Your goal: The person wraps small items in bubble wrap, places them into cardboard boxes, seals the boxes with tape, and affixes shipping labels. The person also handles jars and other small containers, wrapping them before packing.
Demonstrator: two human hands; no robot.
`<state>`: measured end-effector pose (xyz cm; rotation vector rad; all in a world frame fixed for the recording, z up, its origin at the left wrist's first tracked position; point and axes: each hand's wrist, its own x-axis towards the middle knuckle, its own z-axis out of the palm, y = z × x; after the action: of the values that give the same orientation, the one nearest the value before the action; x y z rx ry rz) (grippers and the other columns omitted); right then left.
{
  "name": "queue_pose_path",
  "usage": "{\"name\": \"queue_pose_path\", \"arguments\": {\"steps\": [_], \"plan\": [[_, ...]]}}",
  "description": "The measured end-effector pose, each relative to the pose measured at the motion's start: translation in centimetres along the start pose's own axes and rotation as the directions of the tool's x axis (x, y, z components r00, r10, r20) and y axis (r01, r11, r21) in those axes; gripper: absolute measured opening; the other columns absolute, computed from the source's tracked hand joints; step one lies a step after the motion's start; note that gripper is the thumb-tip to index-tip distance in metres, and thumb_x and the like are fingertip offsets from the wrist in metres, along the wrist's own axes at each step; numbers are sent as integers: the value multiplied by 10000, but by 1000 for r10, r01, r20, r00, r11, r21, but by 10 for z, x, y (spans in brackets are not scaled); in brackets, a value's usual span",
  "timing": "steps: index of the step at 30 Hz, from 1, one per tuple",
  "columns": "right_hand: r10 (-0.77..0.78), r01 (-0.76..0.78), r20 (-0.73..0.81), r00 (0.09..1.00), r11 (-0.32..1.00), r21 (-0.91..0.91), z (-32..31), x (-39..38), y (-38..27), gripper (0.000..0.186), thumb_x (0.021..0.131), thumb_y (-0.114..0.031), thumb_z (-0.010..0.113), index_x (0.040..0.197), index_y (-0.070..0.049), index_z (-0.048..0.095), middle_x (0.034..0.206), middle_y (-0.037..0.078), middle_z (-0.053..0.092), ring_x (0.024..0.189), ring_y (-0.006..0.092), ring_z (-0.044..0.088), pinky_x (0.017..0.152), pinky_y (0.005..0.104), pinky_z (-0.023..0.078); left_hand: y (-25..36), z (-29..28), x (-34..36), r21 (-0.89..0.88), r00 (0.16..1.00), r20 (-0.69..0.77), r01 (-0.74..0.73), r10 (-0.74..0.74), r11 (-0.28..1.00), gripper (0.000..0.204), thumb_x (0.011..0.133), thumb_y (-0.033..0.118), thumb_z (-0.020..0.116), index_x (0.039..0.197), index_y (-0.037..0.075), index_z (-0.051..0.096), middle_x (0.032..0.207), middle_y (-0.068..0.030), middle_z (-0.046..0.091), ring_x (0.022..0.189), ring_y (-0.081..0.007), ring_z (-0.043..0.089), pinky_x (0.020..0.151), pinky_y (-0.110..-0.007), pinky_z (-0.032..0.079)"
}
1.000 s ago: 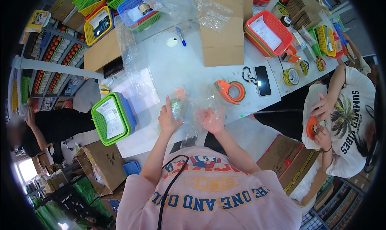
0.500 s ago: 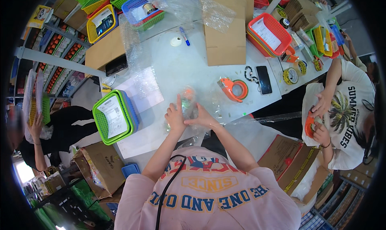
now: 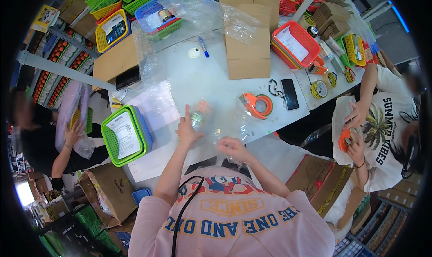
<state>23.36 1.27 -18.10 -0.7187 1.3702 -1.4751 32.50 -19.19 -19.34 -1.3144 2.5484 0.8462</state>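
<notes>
A jar-like container [image 3: 197, 120], greenish with an orange top, lies in clear bubble wrap on the white table in front of me. My left hand [image 3: 188, 132] holds its near left side, index finger stretched along it and thumb around the near end. Just to the right, my right hand [image 3: 236, 150] is closed, fingers curled in on clear wrap [image 3: 234, 161] that hangs at the table's near edge. Its fingertips are partly hidden. Beyond the right hand sits an orange tape dispenser [image 3: 249, 105], touched by neither hand.
Stacked green and blue baskets [image 3: 105, 140] with a paper slip stand left. Flat cardboard [image 3: 248, 61], a blue pen [image 3: 203, 48], a phone [image 3: 290, 94] and red baskets [image 3: 310, 54] lie farther off. At right a co-worker's hand [image 3: 357, 152] holds orange tape; another person stands left.
My right hand has drawn away from the wrapped jar, rightward and toward me, and its fingers have curled. My left hand has shifted slightly left, staying at the jar. The whole view has shifted slightly.
</notes>
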Motion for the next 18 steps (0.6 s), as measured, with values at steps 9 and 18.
{"name": "queue_pose_path", "arguments": {"steps": [9,18], "plan": [[381,-218,-460,802,903,370,-24,-16,36,219,885,-221,619,1014,-44,613,947,32,589,875,146,584,804,271,446,11,-20,9,147,893,-398,-167,213,975,1167,590,274,818,1478,214,64,1276,-270,400,1175,-428,422,908,-554,374],[-82,100,-381,921,995,30,-73,41,-26,274,947,-202,534,1122,7,554,924,4,590,785,96,559,694,237,452,108,72,112,-731,741,655,572,147,372,732,799,216,670,1385,21,277,1175,-259,492,832,-283,627,702,-345,498]]}}
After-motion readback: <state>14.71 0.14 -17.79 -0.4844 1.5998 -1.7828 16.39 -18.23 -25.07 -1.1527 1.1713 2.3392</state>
